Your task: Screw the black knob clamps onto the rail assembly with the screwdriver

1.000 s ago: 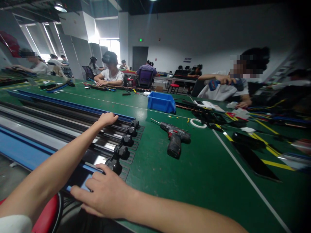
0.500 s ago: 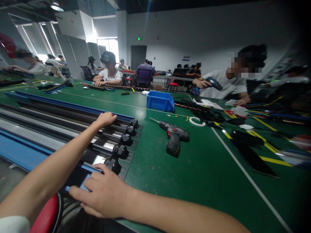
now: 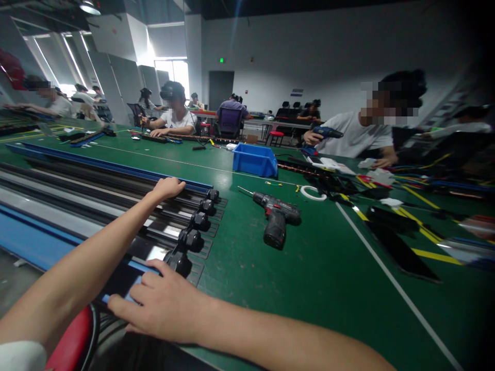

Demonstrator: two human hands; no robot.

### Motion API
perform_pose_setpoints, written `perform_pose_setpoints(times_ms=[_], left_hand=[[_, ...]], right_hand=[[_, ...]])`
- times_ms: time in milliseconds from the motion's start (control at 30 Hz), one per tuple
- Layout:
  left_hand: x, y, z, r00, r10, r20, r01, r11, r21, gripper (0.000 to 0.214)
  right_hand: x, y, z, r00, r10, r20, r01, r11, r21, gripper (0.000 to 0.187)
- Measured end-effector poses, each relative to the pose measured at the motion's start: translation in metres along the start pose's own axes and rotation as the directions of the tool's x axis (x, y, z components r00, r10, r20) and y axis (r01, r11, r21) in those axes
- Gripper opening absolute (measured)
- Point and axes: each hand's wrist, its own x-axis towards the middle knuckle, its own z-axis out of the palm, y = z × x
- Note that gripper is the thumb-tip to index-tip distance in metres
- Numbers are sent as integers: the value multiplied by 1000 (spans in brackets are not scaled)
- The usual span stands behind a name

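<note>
Several long metal rails with blue and black edges lie side by side on the left, with black round-capped end fittings in a row at their near-right ends. My left hand is closed over the far blue-edged rail, its fingertips partly hidden behind the edge. My right hand grips the end of the nearest blue rail, thumb towards me and fingers over the top. To the right of the fittings, a black and red cordless drill lies on its side, its bit pointing left.
On the green table stand a blue bin and a white ring. Black parts, a dark flat panel and yellow strips lie to the right. Across the table a co-worker holds a blue drill. A red stool is below.
My hands keep their hold, with the rails and right hand shifted very slightly left. The co-worker's blue drill has tipped to nearly level. Another person at the back has raised a hand.
</note>
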Motion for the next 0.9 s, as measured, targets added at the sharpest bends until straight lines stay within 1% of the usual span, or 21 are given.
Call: perform_pose_setpoints(times_ms=[367,500,633,767,900], left_hand=[[0,0,0,1000,9,7,-9,1000,15,66],[0,-1,0,1000,6,8,-6,1000,14,65],[0,-1,0,1000,16,6,-16,1000,14,65],[0,-1,0,1000,2,12,-2,1000,6,66],[1,-1,0,1000,5,18,-6,1000,7,65]], right_hand=[[-2,2,6,1000,-16,-20,17,1000,15,37],[-2,3,7,1000,-18,-10,18,999,28,38],[-2,2,8,1000,7,-12,-6,999,46,41],[-1,1,8,1000,2,1,-2,999,53,46],[-2,1,10,1000,3,-3,-3,999,47,46]])
